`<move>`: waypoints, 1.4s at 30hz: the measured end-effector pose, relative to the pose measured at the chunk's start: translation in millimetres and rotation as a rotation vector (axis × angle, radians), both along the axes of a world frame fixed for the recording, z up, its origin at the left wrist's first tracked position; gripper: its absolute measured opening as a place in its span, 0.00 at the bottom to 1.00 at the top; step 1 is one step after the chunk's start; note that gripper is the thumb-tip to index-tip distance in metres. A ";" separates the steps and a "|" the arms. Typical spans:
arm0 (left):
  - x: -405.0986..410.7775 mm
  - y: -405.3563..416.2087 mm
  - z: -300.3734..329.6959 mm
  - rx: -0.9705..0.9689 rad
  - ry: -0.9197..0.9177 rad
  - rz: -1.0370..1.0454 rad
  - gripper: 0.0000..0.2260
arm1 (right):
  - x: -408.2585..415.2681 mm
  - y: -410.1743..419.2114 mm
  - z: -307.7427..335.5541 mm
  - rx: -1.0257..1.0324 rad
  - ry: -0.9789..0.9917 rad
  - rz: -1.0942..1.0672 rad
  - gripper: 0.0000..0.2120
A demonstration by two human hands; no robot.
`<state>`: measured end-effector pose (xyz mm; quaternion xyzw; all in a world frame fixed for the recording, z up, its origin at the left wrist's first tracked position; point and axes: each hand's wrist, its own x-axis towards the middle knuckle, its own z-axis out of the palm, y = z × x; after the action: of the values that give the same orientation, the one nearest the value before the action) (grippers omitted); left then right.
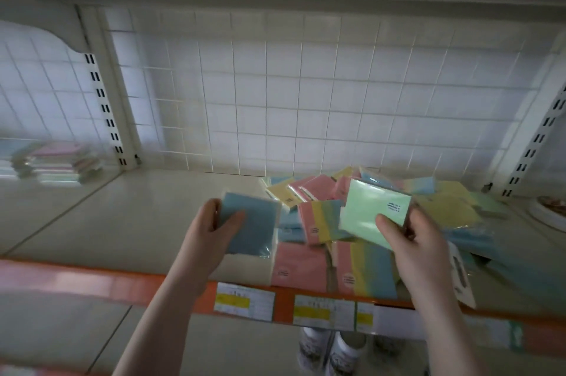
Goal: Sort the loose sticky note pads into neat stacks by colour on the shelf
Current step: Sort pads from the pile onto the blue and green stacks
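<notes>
Above the shelf's orange front edge [128,283], your left hand [211,231] grips a blue pad [251,222] and your right hand [410,241] pinches a green pad [370,210]. Beneath them the loose pile [352,241] crowds the shelf's right half; the bare shelf [122,216] opens leftward. A wire grid [306,100] backs it.

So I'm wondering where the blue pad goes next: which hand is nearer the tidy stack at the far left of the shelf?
Left. The left hand, holding the blue pad, is right of the tidy stack and nearer the shelf's front. The right hand, holding the green pad, is farther right, over the loose pile.
</notes>
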<state>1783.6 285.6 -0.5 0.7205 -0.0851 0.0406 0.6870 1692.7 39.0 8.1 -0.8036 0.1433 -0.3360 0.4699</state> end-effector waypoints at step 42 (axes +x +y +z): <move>198.3 495.3 12.9 -0.162 0.013 0.440 0.05 | 274.7 517.2 21.0 0.415 -0.019 0.405 0.04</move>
<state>1982.0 780.8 12.4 0.6644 0.0821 0.1915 0.7177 1967.3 556.1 29.1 -0.6993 0.0414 -0.2064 0.6831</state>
